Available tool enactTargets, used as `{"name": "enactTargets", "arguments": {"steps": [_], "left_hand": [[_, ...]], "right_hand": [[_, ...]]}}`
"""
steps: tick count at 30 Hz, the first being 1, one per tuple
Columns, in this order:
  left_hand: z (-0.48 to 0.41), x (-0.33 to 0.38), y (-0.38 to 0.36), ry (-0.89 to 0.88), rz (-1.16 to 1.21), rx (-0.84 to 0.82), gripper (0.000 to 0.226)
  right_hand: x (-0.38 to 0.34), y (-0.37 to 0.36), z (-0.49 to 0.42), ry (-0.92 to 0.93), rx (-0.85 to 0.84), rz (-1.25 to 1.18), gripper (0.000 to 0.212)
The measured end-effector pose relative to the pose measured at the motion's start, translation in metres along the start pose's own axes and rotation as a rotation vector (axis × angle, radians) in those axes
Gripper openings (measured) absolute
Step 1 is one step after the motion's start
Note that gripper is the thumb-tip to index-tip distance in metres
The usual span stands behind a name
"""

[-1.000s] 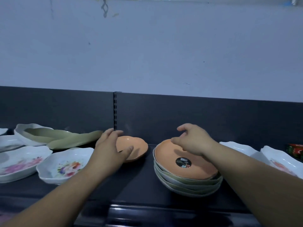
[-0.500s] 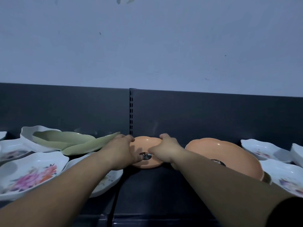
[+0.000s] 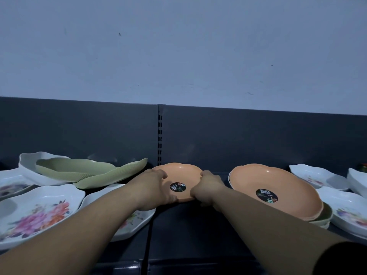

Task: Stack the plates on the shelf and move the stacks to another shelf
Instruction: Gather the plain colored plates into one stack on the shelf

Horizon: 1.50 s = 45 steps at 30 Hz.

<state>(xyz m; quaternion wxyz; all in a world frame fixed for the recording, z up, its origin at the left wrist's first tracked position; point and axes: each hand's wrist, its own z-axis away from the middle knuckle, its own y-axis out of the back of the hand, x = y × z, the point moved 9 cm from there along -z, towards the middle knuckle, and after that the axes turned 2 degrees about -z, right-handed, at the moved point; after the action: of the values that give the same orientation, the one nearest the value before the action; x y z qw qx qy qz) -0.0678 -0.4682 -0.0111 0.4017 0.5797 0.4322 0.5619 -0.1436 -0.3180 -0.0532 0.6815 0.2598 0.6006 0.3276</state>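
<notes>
Nearest, at the left, a white floral plate (image 3: 39, 211) lies on the dark shelf (image 3: 188, 225). Past it, mid-shelf, the left hand (image 3: 156, 187) and right hand (image 3: 206, 187) each curl round opposite rims of the small orange plate (image 3: 182, 175), gripping it. Just right stands the plate stack (image 3: 274, 187), orange on top. Farther left lie green leaf-shaped plates (image 3: 95, 171).

Pale blue-grey wall (image 3: 178, 46) is seen across upper half of frame, w/ small dark specks. At far right edge, a small dark obj. (image 3: 363, 167) is glimpsed; too dim to be identified.
</notes>
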Motion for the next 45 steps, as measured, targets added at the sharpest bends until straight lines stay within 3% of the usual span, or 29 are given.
{"name": "enactTargets", "arguments": {"steps": [5, 11, 19, 25, 31, 34, 37, 42, 45], "left_hand": [[-0.002, 0.0, -0.004, 0.0, 0.004, -0.019, 0.078], [-0.002, -0.001, -0.001, -0.008, 0.015, 0.012, 0.077], [-0.001, 0.009, 0.018, -0.075, 0.108, 0.218, 0.069], [0.001, 0.04, 0.037, -0.145, 0.208, 0.417, 0.076], [0.005, 0.079, 0.036, -0.2, 0.266, 0.495, 0.081], [0.008, 0.099, 0.031, -0.223, 0.303, 0.504, 0.081], [0.013, 0.121, 0.026, -0.236, 0.347, 0.513, 0.08], [0.021, 0.162, 0.005, -0.271, 0.389, 0.484, 0.075], [0.023, 0.182, -0.012, -0.278, 0.431, 0.449, 0.073]], "right_hand": [[0.01, -0.006, -0.004, -0.102, -0.026, -0.333, 0.066], [0.001, 0.007, 0.001, -0.071, -0.006, -0.602, 0.051], [-0.018, 0.074, 0.012, 0.092, 0.176, -0.489, 0.036], [-0.005, 0.113, 0.028, 0.19, 0.205, -0.508, 0.053], [0.019, 0.145, 0.041, 0.243, 0.225, -0.433, 0.023], [0.033, 0.163, 0.049, 0.274, 0.198, -0.415, 0.029], [0.051, 0.181, 0.054, 0.266, 0.145, -0.363, 0.051], [0.086, 0.213, 0.066, 0.205, 0.093, -0.164, 0.052], [0.107, 0.223, 0.072, 0.175, 0.071, -0.113, 0.072]]}}
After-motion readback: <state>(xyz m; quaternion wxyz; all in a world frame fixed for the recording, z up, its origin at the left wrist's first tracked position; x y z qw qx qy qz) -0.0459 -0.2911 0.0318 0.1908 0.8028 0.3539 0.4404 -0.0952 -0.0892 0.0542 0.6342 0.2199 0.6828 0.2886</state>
